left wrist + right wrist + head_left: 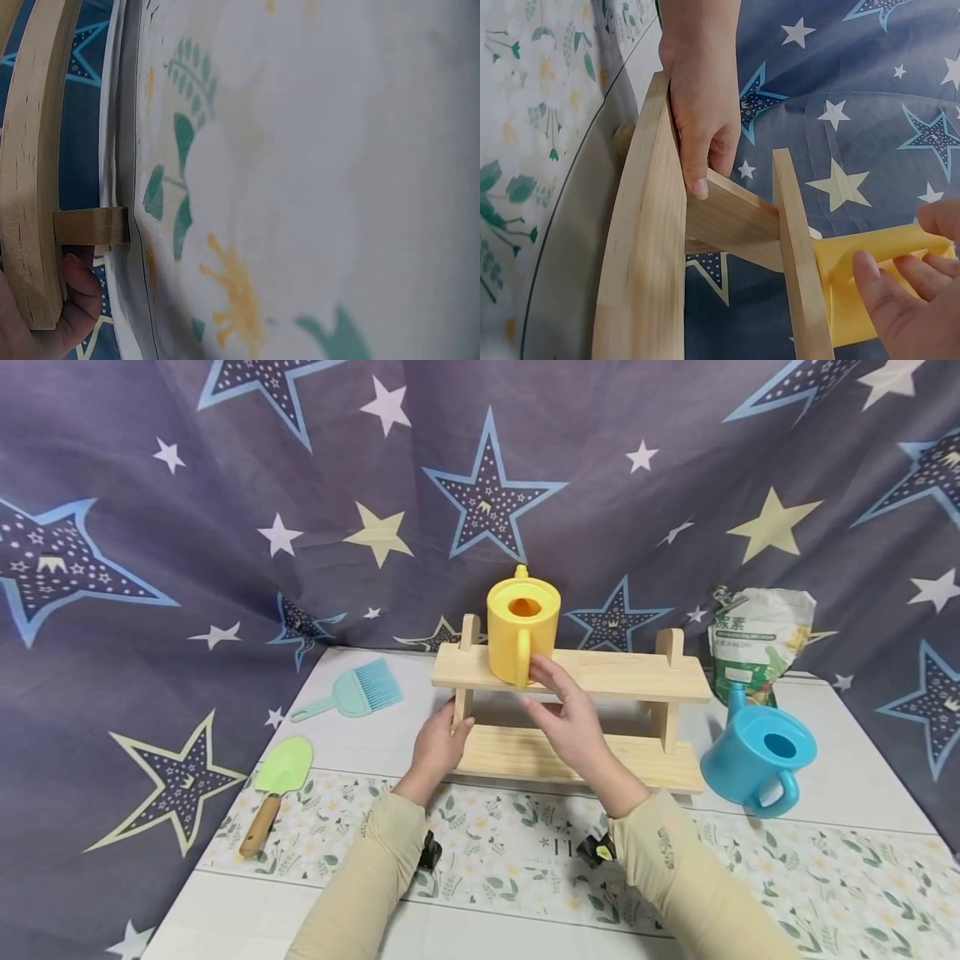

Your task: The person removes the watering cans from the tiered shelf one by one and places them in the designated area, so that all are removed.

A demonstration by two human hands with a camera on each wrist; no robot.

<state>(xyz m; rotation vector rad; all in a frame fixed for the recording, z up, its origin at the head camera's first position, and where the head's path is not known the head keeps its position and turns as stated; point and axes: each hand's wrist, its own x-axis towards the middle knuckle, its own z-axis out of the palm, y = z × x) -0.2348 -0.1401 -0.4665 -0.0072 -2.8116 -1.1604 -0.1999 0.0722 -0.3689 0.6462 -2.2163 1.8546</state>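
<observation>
Head view: a yellow plastic watering can (502, 639) stands upright on the upper plank of a two-tier pale wooden rack (630, 677), left of the plank's middle, its handle facing the person. The right hand (576, 727) is beside that handle, fingers loosely parted and not wrapped round it; whether a fingertip touches, I cannot tell. The left hand (438, 743) grips the lower plank's left end, thumb on top, fingers underneath. A blue plastic watering can (738, 756) stands just right of the rack, before a white-and-green pouch (757, 631).
</observation>
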